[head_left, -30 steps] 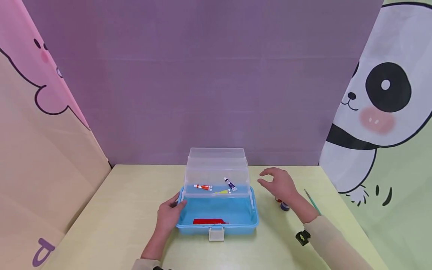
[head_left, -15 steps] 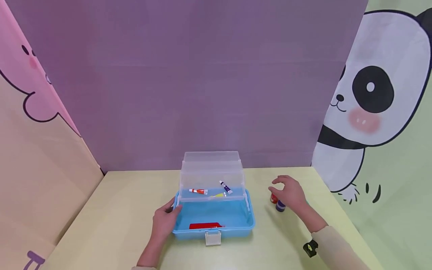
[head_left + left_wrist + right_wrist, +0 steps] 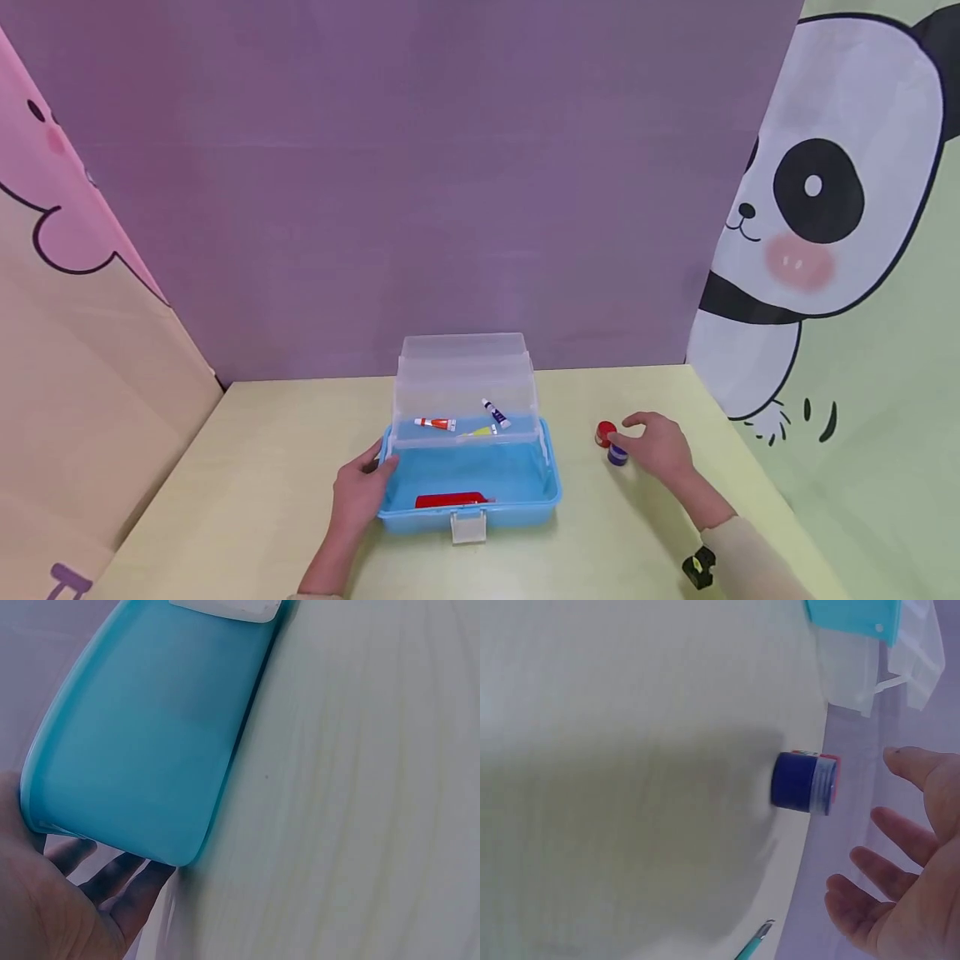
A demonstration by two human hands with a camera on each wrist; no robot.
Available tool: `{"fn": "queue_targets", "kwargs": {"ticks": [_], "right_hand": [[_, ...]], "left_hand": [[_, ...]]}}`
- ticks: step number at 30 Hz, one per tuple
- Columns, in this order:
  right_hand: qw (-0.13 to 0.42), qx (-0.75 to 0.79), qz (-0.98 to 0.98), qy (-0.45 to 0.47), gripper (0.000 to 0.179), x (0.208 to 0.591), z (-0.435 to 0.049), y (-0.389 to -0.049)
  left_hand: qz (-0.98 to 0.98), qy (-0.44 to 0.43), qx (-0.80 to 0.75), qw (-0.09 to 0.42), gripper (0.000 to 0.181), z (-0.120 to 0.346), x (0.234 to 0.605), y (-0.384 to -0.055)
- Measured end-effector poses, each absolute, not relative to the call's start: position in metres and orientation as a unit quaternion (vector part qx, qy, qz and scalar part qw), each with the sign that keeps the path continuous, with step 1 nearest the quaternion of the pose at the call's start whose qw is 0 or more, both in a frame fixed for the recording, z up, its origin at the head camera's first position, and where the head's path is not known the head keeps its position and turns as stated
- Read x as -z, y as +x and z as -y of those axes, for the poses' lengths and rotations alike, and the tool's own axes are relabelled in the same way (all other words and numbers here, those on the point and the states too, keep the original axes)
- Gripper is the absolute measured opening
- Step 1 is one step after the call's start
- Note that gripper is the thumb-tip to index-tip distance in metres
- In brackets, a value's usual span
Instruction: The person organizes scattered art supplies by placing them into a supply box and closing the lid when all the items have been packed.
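My left hand (image 3: pixel 358 497) grips the left wall of a light blue plastic storage box (image 3: pixel 510 517), thumb over the rim and fingers along the outside. Its clear lid stands raised at the back. A red tube or bottle (image 3: pixel 450 500) lies inside by the front wall. Orange (image 3: pixel 435 424), yellow (image 3: pixel 480 432) and purple (image 3: pixel 496 413) paint tubes lie toward the back. To the right, my right hand (image 3: pixel 660 446) hovers with spread, slightly bent fingers beside a blue paint jar (image 3: pixel 795 782) and a red paint jar (image 3: pixel 604 433). It holds nothing.
A paintbrush (image 3: pixel 750 946) with a teal handle lies on the light wooden table (image 3: pixel 285 442), near the jars in the right wrist view. The box's white latch (image 3: pixel 468 527) hangs at the front. A purple backdrop (image 3: pixel 450 192) rises behind the table.
My right hand has moved right and down toward the jars, which now show more fully. My left hand keeps its hold on the box. The head view has shifted slightly.
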State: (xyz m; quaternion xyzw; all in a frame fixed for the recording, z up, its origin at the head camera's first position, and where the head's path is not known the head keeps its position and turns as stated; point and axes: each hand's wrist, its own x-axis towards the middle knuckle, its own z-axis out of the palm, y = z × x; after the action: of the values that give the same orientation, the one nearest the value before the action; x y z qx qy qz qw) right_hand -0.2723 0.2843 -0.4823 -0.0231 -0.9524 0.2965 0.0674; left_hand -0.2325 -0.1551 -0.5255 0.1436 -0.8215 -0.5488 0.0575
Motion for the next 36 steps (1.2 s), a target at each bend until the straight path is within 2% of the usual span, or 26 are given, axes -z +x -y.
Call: {"fn": "queue_targets", "kwargs": {"ticks": [3,10,25,36], "right_hand": [[0.067,-0.291,0.954,-0.018,0.044,0.486,-0.285,-0.271],[0.03,-0.295,0.955,-0.011,0.051,0.495,-0.288,-0.268],[0.029,-0.287,0.957,-0.019,0.043,0.509,-0.296,-0.267],[0.029,-0.295,0.955,-0.021,0.042,0.504,-0.291,-0.268]], "left_hand": [[0.82,0.143,0.551,0.058,0.06,0.157,0.526,-0.233],[0.818,0.149,0.552,0.056,0.058,0.161,0.528,-0.231],[0.817,0.146,0.555,0.054,0.057,0.152,0.529,-0.231],[0.817,0.147,0.554,0.061,0.056,0.152,0.529,-0.232]]}}
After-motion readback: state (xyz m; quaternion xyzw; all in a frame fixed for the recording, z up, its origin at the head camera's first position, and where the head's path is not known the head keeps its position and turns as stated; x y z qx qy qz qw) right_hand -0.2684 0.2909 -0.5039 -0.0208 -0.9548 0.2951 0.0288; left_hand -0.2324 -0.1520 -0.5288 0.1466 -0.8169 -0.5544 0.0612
